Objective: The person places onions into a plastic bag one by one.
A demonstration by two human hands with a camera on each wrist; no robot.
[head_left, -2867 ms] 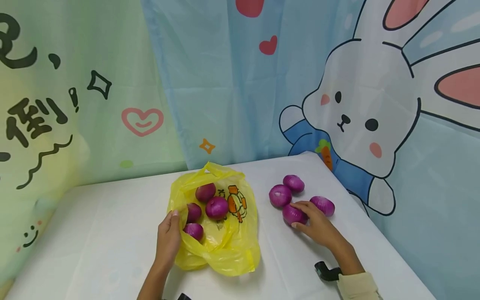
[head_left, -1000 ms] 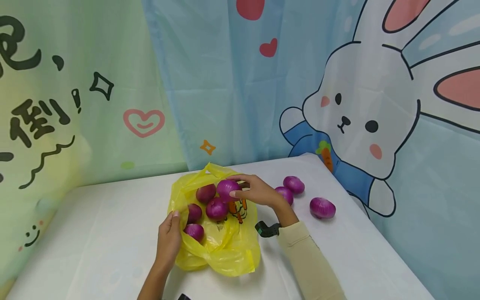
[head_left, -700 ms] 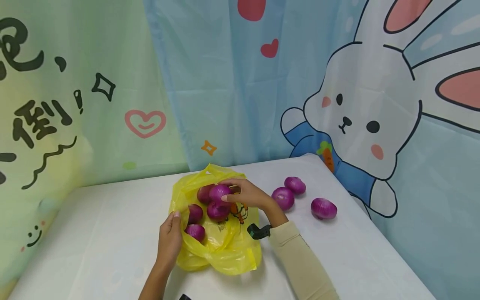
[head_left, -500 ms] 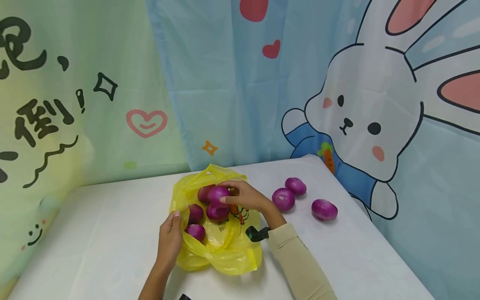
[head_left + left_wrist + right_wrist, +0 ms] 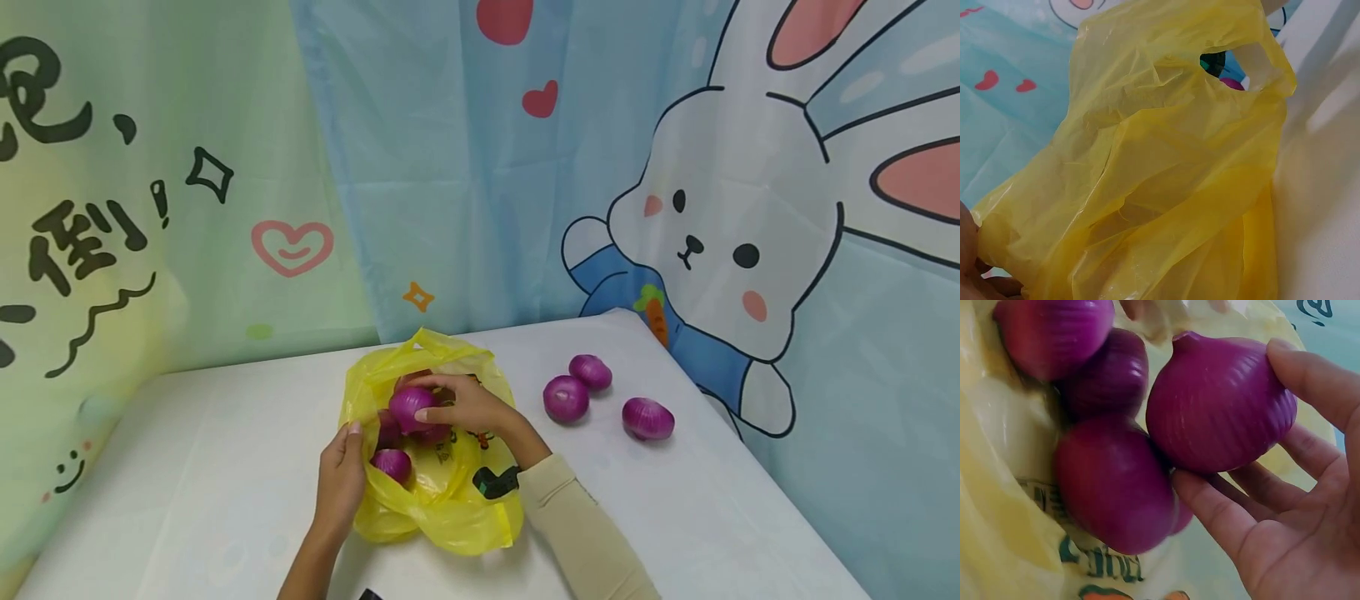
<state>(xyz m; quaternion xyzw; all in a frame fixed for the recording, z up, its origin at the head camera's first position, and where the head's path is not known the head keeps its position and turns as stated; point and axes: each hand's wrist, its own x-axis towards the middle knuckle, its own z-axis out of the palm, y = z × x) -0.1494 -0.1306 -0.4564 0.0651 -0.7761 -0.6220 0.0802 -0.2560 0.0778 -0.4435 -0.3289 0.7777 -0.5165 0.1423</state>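
Note:
A yellow plastic bag (image 5: 457,521) lies with its mouth open toward me on the white table. My left hand (image 5: 342,479) pinches the bag's left edge; in the left wrist view the bag's side (image 5: 1166,175) fills most of the picture. Inside the mouth, my right hand (image 5: 472,408) holds a purple onion (image 5: 409,408) between thumb and fingers. The right wrist view shows this held onion (image 5: 1219,403) close beside another onion (image 5: 1113,487). Several onions are in the bag, among them one near the left hand, the lower onion (image 5: 392,465). Some are partly hidden by my right hand.
To the right of the bag, three onions lie on the table: a round onion (image 5: 566,398), one behind it (image 5: 591,372) and a separate onion (image 5: 648,418). A printed cloth backdrop (image 5: 450,167) stands behind the table (image 5: 225,467).
My right hand took an onion from the group on the right, carried it left into the bag's mouth, and has just moved it further left and down. My left hand keeps its place on the bag.

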